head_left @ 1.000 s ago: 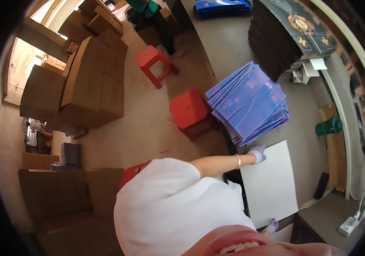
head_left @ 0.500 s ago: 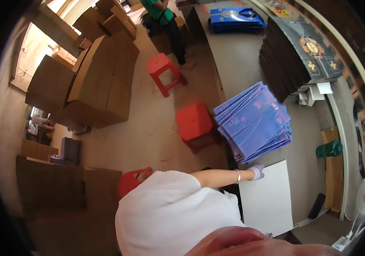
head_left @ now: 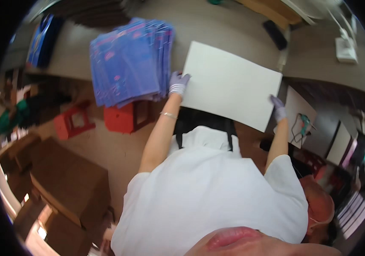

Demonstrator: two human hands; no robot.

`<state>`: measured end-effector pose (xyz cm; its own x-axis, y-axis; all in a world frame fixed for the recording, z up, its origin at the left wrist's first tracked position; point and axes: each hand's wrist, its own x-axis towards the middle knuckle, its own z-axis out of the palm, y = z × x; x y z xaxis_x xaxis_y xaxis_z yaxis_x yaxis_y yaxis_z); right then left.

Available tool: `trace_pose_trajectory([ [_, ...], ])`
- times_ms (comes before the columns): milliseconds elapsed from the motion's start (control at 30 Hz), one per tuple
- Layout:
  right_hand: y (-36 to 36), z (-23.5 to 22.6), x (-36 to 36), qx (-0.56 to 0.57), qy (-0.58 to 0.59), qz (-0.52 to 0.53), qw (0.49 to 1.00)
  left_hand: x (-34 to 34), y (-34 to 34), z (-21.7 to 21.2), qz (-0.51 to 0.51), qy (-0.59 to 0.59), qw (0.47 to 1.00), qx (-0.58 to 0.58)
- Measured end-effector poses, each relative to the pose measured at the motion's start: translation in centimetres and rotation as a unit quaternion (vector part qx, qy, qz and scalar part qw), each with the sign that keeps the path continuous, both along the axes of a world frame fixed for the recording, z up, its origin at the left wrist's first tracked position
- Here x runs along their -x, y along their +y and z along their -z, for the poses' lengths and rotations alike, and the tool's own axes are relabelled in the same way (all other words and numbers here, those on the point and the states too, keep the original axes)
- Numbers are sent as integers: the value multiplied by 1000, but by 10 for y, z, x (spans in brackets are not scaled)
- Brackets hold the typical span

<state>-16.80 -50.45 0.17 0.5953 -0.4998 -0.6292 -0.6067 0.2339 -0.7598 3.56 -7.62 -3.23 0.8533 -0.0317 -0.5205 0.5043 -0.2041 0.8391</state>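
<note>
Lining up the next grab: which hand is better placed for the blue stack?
Left, probably: the left hand grips the white sheet beside the blue stack; the right hand holds its opposite edge.

Red plastic stools (head_left: pixel 125 117), brown cardboard boxes (head_left: pixel 69 185), white power strip (head_left: pixel 345 48), grey table (head_left: pixel 319 59)

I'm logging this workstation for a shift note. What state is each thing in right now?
White sheet: flat on the table, held at two edges.
Left hand: gloved, on the sheet's left edge.
Right hand: gloved, on the sheet's right corner.
Blue sheets: fanned, uneven stack on the table.
Red stools: upright on the floor.
Cardboard boxes: closed, stacked.
</note>
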Motion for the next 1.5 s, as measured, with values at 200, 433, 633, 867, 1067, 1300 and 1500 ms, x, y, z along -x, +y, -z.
trace_pose_trajectory([
  [200, 22, 6, 29, 37, -1, -52, 998, -18, -4, -13, 220, 139, 965, 38],
  [433, 83, -74, 63, 206, -200, 54, 956, -15, -5, -32, 143, -100, 964, 200],
  [633, 72, -67, 88, 199, -253, 97, 942, -23, -23, -84, 249, -235, 927, 154],
  [867, 71, 12, 79, 219, -138, 99, 961, -26, -24, -8, 262, -165, 950, 24],
  [1067, 96, 2, 73, 284, -161, 163, 931, -4, -14, 1, 90, -110, 962, 234],
  [1300, 99, 19, 75, 338, 48, 47, 939, -2, 13, 32, 207, -124, 961, -136],
  [1500, 99, 28, 59, 363, 7, 57, 930, 13, 8, 10, 160, -152, 975, -25],
])
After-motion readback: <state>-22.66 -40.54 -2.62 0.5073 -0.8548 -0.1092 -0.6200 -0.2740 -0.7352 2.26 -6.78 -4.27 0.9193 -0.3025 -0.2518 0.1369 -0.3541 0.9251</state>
